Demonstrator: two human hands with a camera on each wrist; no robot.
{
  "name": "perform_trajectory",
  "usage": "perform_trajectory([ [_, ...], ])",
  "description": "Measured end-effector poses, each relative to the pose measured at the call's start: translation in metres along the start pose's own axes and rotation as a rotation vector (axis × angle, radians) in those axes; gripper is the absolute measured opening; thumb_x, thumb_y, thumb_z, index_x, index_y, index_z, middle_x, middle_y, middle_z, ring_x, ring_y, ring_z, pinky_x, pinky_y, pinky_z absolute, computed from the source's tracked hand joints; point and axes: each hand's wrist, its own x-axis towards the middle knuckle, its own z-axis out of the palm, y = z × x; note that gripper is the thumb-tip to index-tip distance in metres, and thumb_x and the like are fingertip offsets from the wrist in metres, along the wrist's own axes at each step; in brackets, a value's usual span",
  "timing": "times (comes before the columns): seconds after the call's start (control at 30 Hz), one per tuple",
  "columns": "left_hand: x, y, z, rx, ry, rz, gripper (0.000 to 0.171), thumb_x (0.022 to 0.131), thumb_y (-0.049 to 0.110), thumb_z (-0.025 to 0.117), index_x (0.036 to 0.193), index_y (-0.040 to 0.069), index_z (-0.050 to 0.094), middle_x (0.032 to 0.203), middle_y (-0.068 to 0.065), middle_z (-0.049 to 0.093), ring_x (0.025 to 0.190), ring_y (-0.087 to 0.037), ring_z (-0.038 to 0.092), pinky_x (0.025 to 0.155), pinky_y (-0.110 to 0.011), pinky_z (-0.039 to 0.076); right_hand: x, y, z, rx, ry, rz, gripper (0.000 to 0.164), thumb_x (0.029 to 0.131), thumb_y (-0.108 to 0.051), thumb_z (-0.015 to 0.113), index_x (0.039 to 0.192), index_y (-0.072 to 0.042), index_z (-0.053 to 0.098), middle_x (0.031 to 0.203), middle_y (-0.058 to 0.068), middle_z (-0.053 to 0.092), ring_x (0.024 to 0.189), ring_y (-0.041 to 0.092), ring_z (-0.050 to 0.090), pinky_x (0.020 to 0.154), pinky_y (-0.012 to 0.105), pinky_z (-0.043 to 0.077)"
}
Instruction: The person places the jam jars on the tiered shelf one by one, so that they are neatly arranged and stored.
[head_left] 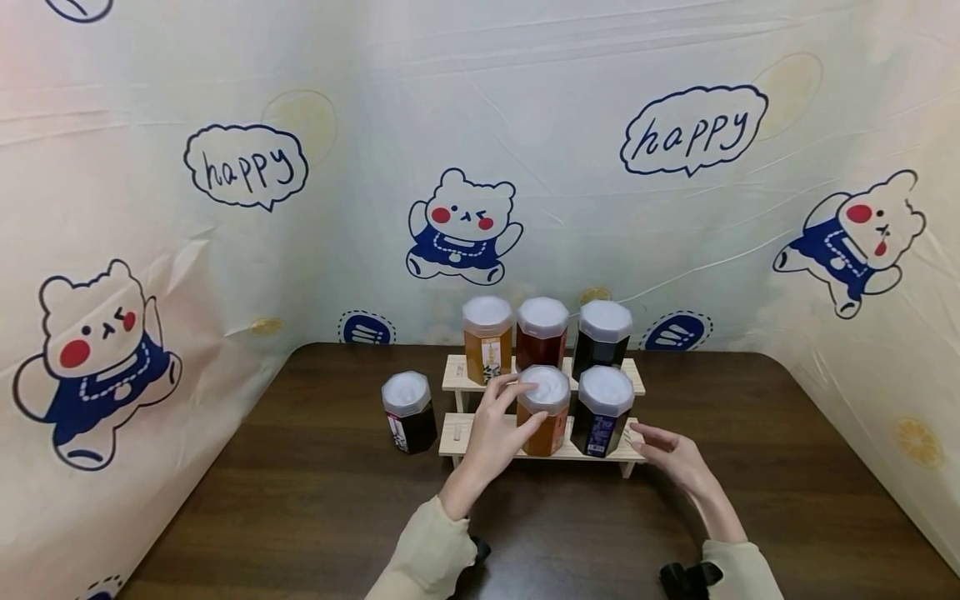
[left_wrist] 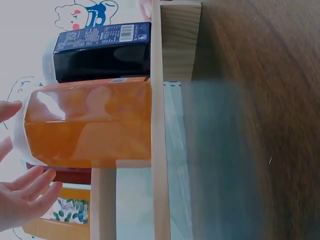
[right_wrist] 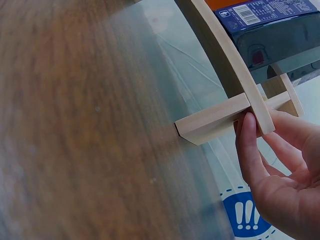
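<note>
My left hand is at the orange jar on the lower step of a wooden two-step rack. Its thumb and fingers are spread around the white lid; in the left wrist view the fingers show a gap from the jar. At the rack's right end, my right hand pinches the tip of the lower board between thumb and fingers. A dark jar with a blue label stands upright on that step, beside the orange one.
On the upper step stand an amber jar, a dark red jar and a black jar. Another dark jar stands on the brown table, left of the rack. A printed cloth hangs behind.
</note>
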Motion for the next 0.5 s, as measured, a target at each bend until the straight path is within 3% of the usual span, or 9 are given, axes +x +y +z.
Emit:
perform_trajectory([
  [0.5, -0.003, -0.009, -0.025, -0.015, 0.008, -0.005, 0.027, 0.076, 0.014, 0.069, 0.102, 0.01, 0.063, 0.113, -0.016, 0.051, 0.106, -0.028, 0.049, 0.084, -0.043, 0.042, 0.001, 0.002, -0.001, -0.007, -0.004, 0.008, 0.052, 0.083, -0.023, 0.061, 0.125, 0.003, 0.047, 0.128, 0.021, 0.044, 0.092, -0.004, 0.051, 0.076, 0.023, 0.046],
])
